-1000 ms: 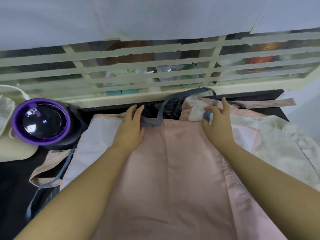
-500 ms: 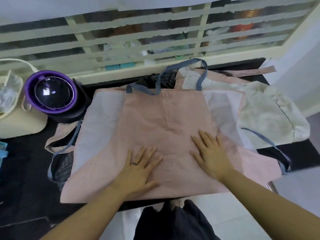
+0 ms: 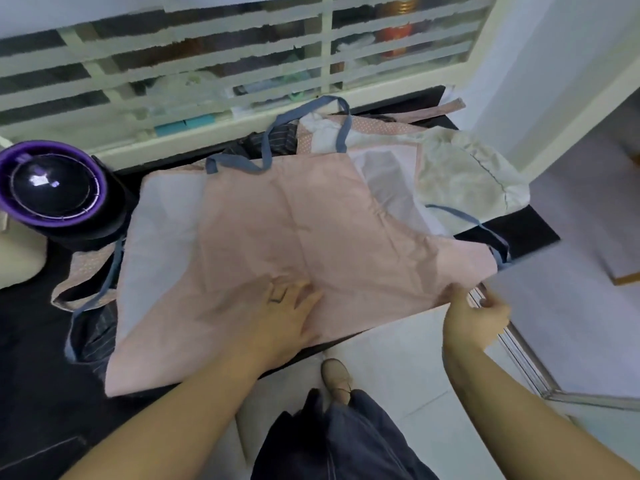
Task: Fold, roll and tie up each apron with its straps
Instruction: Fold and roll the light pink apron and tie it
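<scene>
On the black table (image 3: 512, 233) in front of me lies the pink apron (image 3: 294, 216), spread flat with its bib end toward the window grille (image 3: 207, 64) and its hem hanging a little over the near edge. I see my left hand (image 3: 277, 317) resting palm down on the cloth near the middle of the hem, fingers spread and gripping nothing (a ring shows on one finger). My right hand (image 3: 474, 317) is closed on the apron's near right corner, pinching the fabric and lifting it slightly off the table edge. A blue neck strap (image 3: 304, 114) loops up from the bib over a heap of other aprons (image 3: 464, 168) bunched at the far right. One blue waist strap (image 3: 485, 230) trails off the right side toward the corner I hold; another (image 3: 112, 271) runs down the left side. A round purple-rimmed appliance (image 3: 52, 185) stands at the left, just beside the apron. Below the table I can see dark trousers (image 3: 339, 441) and one shoe (image 3: 336, 379) on the pale floor.
</scene>
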The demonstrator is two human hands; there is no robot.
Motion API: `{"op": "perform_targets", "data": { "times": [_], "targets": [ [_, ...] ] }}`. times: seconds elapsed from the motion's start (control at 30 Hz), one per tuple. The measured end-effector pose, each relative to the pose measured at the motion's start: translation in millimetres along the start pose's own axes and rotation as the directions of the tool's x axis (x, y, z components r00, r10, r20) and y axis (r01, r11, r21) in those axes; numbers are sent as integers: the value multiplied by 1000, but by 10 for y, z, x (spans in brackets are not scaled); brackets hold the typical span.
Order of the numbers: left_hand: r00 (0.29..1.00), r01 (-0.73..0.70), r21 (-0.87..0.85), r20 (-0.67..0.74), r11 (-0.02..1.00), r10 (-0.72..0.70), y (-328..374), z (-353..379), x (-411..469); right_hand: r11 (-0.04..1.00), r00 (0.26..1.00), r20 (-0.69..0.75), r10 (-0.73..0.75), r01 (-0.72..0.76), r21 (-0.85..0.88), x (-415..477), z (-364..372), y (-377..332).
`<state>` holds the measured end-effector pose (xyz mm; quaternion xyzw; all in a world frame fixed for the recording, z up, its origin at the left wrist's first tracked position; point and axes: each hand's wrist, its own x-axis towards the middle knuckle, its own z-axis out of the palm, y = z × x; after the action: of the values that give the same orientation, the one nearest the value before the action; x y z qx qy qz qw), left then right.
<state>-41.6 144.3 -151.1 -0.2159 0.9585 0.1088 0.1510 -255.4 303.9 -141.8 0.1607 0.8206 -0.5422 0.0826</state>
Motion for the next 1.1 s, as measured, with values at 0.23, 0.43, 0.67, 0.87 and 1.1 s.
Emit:
{"op": "perform_targets", "data": {
  "times": [0.23,0.43,0.67,0.87,1.1],
  "targets": [
    [998,-34,78,63,996,29,-21,163,-93,761,800,510,315,-534,367,56,43,-367],
    [999,-4,53,50,999,2,40,2,-96,832,812,581,52,-357,425,199,77,-1104],
    [998,41,20,45,999,-42,158,-58,1,819,597,561,-573,420,390,21,95,-1541],
    [987,13,53,161,999,-22,167,-34,30,990,953,280,114,-86,-110,1000,145,-503],
    [979,2,67,202,998,-15,186,-75,56,657,612,366,-701,754,-2,-109,201,-523]
  ]
}}
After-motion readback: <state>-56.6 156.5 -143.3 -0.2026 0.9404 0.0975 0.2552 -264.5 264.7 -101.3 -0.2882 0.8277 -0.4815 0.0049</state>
